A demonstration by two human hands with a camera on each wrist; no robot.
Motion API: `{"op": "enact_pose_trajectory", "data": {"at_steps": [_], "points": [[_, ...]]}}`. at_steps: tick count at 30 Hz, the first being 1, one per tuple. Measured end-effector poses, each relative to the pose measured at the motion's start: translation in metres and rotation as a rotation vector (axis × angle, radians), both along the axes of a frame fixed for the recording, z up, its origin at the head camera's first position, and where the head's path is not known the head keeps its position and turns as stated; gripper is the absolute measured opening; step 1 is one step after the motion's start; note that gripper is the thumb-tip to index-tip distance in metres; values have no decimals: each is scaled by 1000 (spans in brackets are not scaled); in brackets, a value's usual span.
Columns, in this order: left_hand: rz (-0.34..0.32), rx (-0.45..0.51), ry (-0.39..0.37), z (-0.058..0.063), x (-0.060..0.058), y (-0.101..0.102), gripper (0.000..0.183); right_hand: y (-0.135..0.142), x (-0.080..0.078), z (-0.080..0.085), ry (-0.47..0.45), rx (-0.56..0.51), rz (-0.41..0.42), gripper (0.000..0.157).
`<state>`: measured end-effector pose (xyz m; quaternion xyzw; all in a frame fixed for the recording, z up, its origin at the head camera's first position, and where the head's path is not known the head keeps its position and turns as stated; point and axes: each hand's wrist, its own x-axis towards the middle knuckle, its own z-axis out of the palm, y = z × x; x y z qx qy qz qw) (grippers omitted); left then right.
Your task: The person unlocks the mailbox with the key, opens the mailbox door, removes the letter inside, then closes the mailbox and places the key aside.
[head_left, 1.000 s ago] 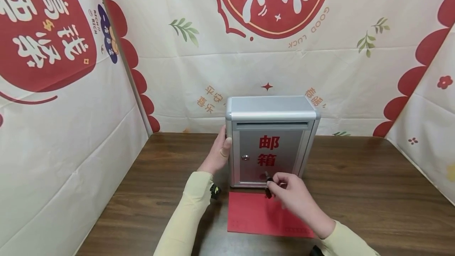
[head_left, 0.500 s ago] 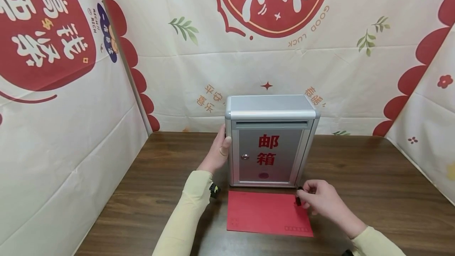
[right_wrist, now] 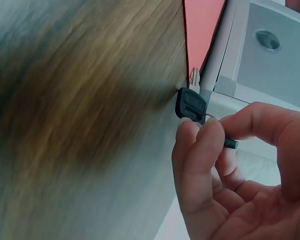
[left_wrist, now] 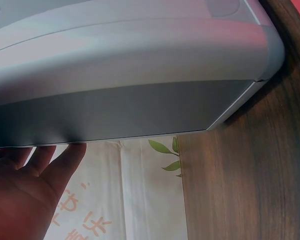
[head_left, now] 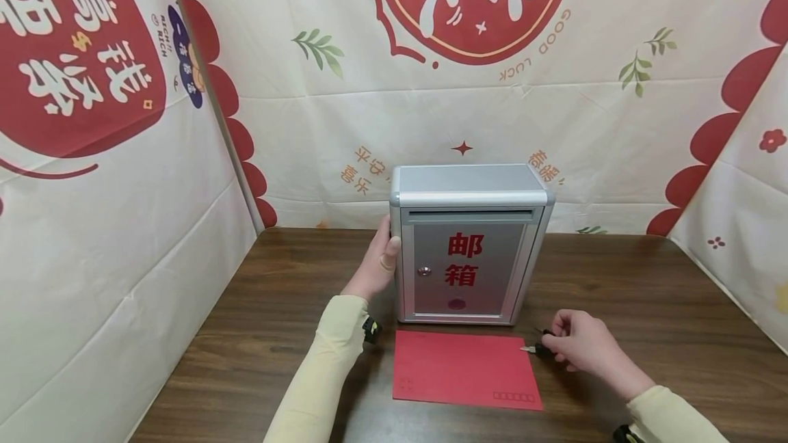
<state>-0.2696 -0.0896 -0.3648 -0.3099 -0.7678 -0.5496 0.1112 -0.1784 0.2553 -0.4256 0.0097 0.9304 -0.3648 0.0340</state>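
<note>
A silver mailbox [head_left: 470, 258] with red characters, a slot near its top and a round lock [head_left: 424, 271] stands upright on the table, its door closed. My left hand [head_left: 374, 265] rests against its left side, fingers reaching toward the back edge, thumb near the front. In the left wrist view the fingers [left_wrist: 65, 162] are straight and touch the box's rear edge. My right hand [head_left: 587, 342] pinches keys [head_left: 539, 348] with black heads, above the table beside the envelope. A black key head [right_wrist: 191, 104] and a thin ring show at the fingertips in the right wrist view.
A red envelope [head_left: 464, 369] lies flat on the wooden table [head_left: 295, 279], directly in front of the mailbox. Printed white cloth [head_left: 295, 135] hangs behind the table and along both sides. The table's back edge runs close behind the box.
My right hand has moved right with the keys, away from the mailbox front and past the envelope's right edge. The left hand and the mailbox have stayed in place.
</note>
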Motion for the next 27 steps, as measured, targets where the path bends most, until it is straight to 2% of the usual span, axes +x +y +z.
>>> {"op": "enact_pose_trajectory", "data": {"at_steps": [16,27], "points": [[5,-3,26,-1,-2,0,112,14,-7,-7,10,151,21,19],[-9,-9,11,1,0,-1,112,17,-6,-10,54,209,55,26]]}}
